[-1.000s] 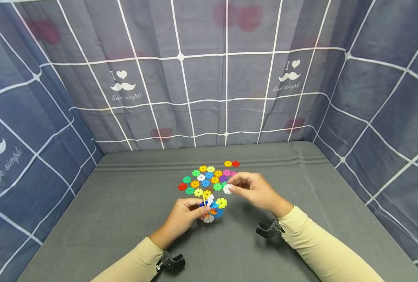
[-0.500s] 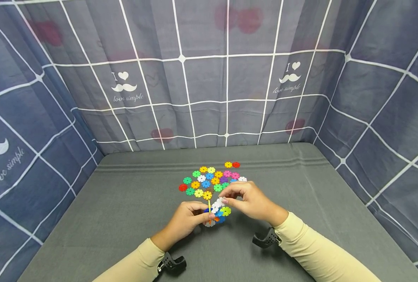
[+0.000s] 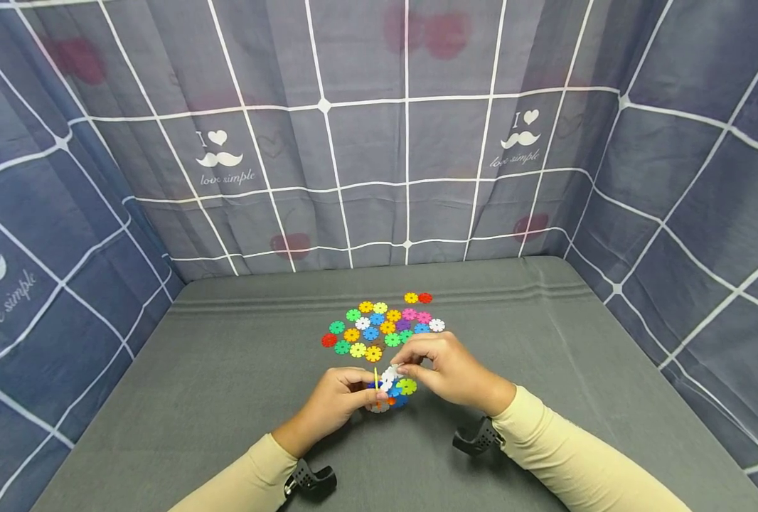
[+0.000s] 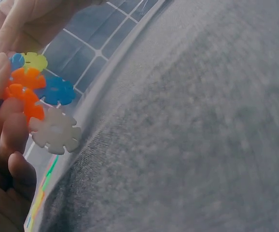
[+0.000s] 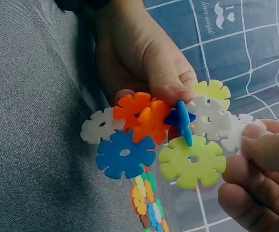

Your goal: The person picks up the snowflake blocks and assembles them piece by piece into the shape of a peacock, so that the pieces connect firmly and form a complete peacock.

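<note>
My left hand (image 3: 339, 400) grips a joined cluster of notched plastic discs above the table. In the right wrist view the cluster shows a blue disc (image 5: 125, 153), a yellow-green disc (image 5: 192, 161), orange discs (image 5: 151, 123) and white discs (image 5: 209, 118). My right hand (image 3: 452, 373) pinches a white disc (image 5: 242, 131) between thumb and fingers, at the cluster's edge, against another white disc. Whether the two are locked together I cannot tell. The left wrist view shows a whitish disc (image 4: 56, 130) at the cluster's lower end, beside the left fingers.
Loose discs in many colours lie flat on the grey table (image 3: 238, 398) beyond the hands, with a red disc (image 3: 330, 340) at the left and a white disc (image 3: 436, 325) at the right. A checked curtain (image 3: 379, 142) stands behind and at both sides.
My right hand has moved left and down from beside the loose discs, bringing the white disc to the cluster. The left hand and the cluster have shifted slightly down.
</note>
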### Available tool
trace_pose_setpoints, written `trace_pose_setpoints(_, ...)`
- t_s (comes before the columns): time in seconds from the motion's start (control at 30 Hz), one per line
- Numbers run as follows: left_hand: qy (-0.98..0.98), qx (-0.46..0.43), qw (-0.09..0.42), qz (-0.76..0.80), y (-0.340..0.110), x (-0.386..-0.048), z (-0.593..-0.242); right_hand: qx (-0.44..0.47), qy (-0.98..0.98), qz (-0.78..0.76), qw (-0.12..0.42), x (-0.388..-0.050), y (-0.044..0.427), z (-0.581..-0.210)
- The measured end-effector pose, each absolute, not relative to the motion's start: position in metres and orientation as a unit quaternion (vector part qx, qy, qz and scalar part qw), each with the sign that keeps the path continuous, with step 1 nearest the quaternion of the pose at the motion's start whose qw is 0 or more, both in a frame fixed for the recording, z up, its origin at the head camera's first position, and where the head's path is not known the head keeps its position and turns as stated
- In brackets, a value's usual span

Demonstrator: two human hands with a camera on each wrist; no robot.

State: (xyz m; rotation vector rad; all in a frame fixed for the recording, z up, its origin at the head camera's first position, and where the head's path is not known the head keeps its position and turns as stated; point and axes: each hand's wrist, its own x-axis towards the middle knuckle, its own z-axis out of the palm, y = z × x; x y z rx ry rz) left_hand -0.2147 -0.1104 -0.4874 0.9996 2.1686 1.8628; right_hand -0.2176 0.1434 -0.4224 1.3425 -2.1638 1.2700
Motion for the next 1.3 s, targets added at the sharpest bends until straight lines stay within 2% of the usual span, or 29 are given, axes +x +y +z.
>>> trace_pose_setpoints(0.27, 0.703, 0.343, 0.068, 0.620, -0.110, -0.215, -0.490, 0.495, -0.745, 0.422, 0.150, -0.216, 0.143, -0.422)
trace_pose_setpoints(0.53, 0.712, 0.331, 0.066, 0.616, -0.109, -0.215, -0.491, 0.470, -0.756, 0.435, 0.135, -0.215, 0.144, -0.422)
trace_pose_setpoints(0.67, 0.706, 0.315, 0.059, 0.632, -0.111, -0.217, -0.488, 0.428, -0.762, 0.472, 0.117, -0.219, 0.146, -0.423)
trace_pose_setpoints(0.8, 0.699, 0.271, 0.038, 0.660, -0.113, -0.220, -0.486, 0.347, -0.796, 0.478, 0.131, -0.233, 0.154, -0.433)
trace_pose_setpoints(0.97, 0.692, 0.203, 0.016, 0.692, -0.114, -0.224, -0.484, 0.300, -0.860, 0.391, 0.131, -0.251, 0.169, -0.454)
trace_pose_setpoints(1.13, 0.671, 0.161, 0.011, 0.724, -0.113, -0.226, -0.488, 0.349, -0.890, 0.273, 0.110, -0.262, 0.177, -0.474)
trace_pose_setpoints(1.3, 0.665, 0.156, 0.006, 0.730, -0.112, -0.227, -0.489, 0.378, -0.899, 0.205, 0.081, -0.263, 0.174, -0.485)
